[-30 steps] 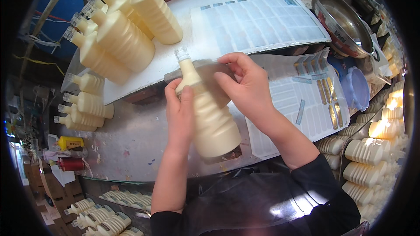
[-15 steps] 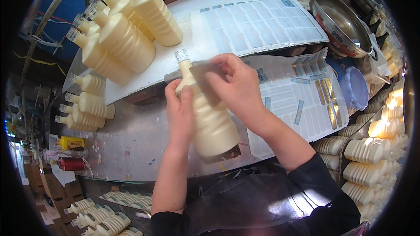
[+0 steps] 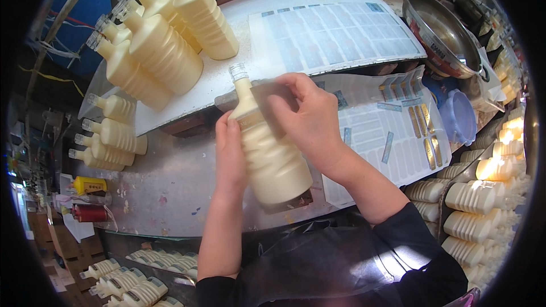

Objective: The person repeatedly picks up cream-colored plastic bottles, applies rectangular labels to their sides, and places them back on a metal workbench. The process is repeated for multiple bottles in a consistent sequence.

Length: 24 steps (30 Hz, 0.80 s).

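A cream plastic bottle (image 3: 276,173) with ribbed sides and a clear threaded neck tilts in front of me, neck pointing away. My left hand (image 3: 228,150) grips it along its left side, near the shoulder. In my right hand (image 3: 311,122) is a thin, dark, flat card-like piece (image 3: 266,96), pinched between thumb and fingers. That piece lies against or just over the bottle's upper front, below the neck. Part of the shoulder is hidden behind the piece and my right fingers.
Several cream bottles (image 3: 165,57) stand on the white raised board (image 3: 239,23). A label sheet (image 3: 352,176) with blue and gold strips lies to the right. Beyond it are a metal pan (image 3: 443,34) and a lilac basin (image 3: 459,116). More bottles (image 3: 472,196) are stacked at right.
My left thumb has shifted from the bottle's front toward its left edge. The bottle has turned slightly. My right hand keeps the dark piece at nearly the same spot.
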Motion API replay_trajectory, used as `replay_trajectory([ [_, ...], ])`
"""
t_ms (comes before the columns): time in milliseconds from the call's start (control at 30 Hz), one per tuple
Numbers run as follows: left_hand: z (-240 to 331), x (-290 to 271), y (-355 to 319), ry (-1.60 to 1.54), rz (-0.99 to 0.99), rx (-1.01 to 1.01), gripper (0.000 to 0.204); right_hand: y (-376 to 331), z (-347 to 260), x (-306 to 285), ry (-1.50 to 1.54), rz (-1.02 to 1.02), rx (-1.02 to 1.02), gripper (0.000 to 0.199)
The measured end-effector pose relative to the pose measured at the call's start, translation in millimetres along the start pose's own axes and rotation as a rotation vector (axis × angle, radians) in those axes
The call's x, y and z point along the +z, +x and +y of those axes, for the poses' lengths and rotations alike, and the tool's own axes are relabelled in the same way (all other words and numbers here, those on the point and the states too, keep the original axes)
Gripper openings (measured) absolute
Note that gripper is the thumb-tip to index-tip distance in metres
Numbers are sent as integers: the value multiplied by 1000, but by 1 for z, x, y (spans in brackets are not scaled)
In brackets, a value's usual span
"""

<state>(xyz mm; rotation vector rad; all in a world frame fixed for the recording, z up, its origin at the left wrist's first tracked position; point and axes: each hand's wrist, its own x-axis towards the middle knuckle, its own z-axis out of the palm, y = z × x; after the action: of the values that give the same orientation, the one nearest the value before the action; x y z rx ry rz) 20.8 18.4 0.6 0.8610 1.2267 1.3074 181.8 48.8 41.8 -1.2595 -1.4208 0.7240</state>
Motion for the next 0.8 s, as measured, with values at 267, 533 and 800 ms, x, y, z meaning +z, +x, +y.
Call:
replay_trajectory([
  [267,-10,-11,-2,-304,-162,-137,58,2,14,0,109,-1,78,21],
  [533,0,-10,-8,-274,-196,-99,64,17,24,-23,353,-335,558,19],
  [800,1,-22,-1,11,-47,51,55,9,35,-2,129,-391,443,51],
])
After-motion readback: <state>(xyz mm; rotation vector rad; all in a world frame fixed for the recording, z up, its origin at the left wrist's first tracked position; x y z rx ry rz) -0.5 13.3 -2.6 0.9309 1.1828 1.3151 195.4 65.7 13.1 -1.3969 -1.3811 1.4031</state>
